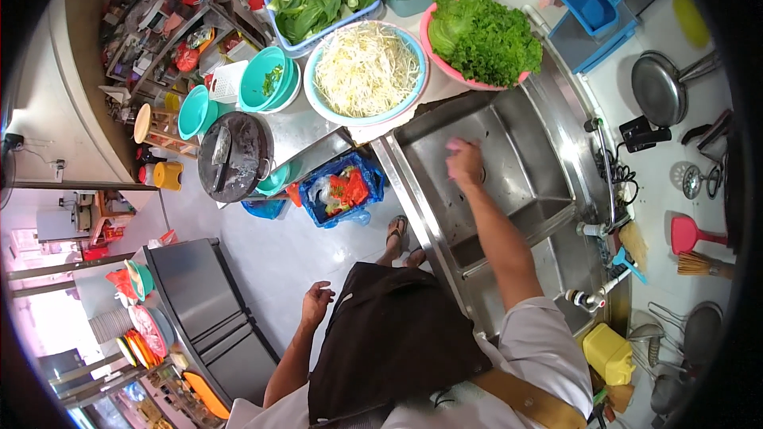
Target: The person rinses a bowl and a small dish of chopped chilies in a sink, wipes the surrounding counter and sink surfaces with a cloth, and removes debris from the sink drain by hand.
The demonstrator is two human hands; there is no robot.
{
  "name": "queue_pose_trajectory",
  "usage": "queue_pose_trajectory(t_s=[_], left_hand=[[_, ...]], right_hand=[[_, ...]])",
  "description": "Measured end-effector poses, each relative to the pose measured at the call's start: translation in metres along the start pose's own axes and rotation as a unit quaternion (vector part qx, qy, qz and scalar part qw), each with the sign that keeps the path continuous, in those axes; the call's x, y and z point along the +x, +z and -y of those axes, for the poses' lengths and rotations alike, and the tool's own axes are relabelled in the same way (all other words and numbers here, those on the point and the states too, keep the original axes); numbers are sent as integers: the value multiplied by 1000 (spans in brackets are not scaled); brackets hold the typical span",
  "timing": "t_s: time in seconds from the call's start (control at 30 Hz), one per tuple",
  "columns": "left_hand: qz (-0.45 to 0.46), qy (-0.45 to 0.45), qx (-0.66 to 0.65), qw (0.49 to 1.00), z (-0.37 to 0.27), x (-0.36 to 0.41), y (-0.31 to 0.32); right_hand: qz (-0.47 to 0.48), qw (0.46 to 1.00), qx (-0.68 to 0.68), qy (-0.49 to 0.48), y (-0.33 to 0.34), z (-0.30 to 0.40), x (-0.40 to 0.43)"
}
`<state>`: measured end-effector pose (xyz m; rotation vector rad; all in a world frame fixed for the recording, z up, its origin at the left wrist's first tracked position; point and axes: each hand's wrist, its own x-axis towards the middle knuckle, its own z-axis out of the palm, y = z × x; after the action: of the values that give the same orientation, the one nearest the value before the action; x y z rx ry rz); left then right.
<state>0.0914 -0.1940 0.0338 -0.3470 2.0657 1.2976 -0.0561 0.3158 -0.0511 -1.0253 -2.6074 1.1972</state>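
My right hand (465, 162) reaches down into a stainless steel sink basin (506, 131), over the drain. Its fingers are blurred and look pinkish, so I cannot tell whether a thin item is in them. Small dark scraps lie on the basin floor. My left hand (316, 304) hangs beside my dark apron (387, 345), above the floor, its fingers loosely curled and apart, holding nothing. Beyond the basin stand a pink basin of leaf lettuce (486, 42) and a blue-rimmed bowl of bean sprouts (366, 71).
A cleaver (220, 152) lies on a round chopping block (235, 158) at left. Blue baskets of leafy greens (325, 3) stand at the back. A blue-lined bin (340, 190) stands on the floor by the sink. A faucet (587, 300) is at right, near a yellow jug (608, 351).
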Motion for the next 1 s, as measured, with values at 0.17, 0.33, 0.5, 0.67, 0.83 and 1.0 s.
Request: queue_pose_trajectory(t_s=[0.17, 0.33, 0.5, 0.67, 0.83, 1.0], left_hand=[[-38, -7, 8, 999, 16, -9, -19], [79, 29, 72, 994, 20, 45, 5], [-69, -27, 11, 997, 44, 0, -44], [-111, 10, 4, 994, 38, 50, -58], [-160, 41, -12, 986, 1, 98, -83], [-92, 61, -193, 975, -24, 177, -120]], right_hand=[[-251, 946, 115, -169, -49, 1, -30], [70, 961, -267, -17, -78, -231, -118], [109, 989, -40, 94, -67, -43, -132], [55, 977, 186, 84, -68, -68, -105], [63, 971, 223, -58, -22, 38, -125], [180, 951, 246, -46, 92, 181, -123]])
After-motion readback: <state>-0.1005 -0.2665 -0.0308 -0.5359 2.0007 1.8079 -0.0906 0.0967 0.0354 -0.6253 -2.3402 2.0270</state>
